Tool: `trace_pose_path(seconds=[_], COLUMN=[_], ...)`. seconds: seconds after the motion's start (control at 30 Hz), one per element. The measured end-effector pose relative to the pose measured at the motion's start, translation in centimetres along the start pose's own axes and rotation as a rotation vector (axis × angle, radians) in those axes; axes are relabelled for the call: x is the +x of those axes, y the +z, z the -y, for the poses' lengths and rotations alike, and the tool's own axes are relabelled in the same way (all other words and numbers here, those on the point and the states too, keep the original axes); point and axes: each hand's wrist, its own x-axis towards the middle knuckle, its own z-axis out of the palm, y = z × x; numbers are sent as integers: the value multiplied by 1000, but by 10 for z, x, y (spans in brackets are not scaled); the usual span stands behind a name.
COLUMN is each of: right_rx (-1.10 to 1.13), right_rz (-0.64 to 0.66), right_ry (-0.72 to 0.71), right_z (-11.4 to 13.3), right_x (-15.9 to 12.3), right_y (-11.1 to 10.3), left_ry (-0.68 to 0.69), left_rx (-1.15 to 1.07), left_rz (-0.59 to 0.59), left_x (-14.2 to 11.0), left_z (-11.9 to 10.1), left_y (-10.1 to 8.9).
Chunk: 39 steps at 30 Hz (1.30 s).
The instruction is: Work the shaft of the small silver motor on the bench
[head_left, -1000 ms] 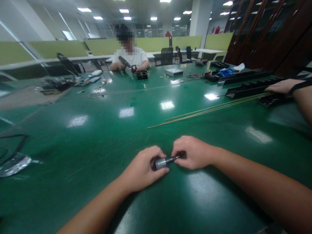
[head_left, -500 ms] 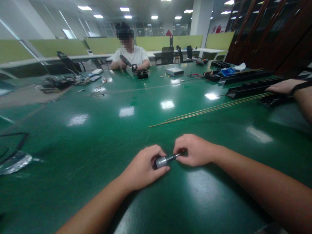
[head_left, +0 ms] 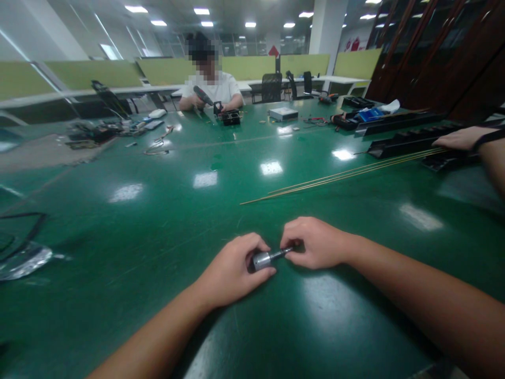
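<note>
**Between the two hands, one metal piece gripped at both ends**

From my remote view, I have the left hand [head_left: 234, 273] curled around a thick metal cylinder [head_left: 262, 261], probably to steady it, while the right hand [head_left: 315, 242] pinches the thin shaft [head_left: 278, 254] near its tip, a grip I judge suited to fine control. The hands are apart but near, low over the green table [head_left: 118, 263].

Beyond the right hand, brass rods [head_left: 315, 184] run towards another person's hand [head_left: 460, 138], beside long black channels [head_left: 410, 143]; dark ribbed shapes line one, too unclear for me to name. Far left of the left hand lies shiny wrapping [head_left: 29, 261], contents unreadable.
</note>
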Motion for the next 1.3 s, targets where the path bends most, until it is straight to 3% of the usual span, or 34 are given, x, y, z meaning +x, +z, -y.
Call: trace_pose_path(seconds=[1.3], right_rx=[-1], right_rz=[15], right_ry=[6], right_z=[2], right_x=[0], right_y=[-1], left_ry=[-4], left_rx=[10], left_rz=[3], left_x=[0], left_z=[0], left_y=[1])
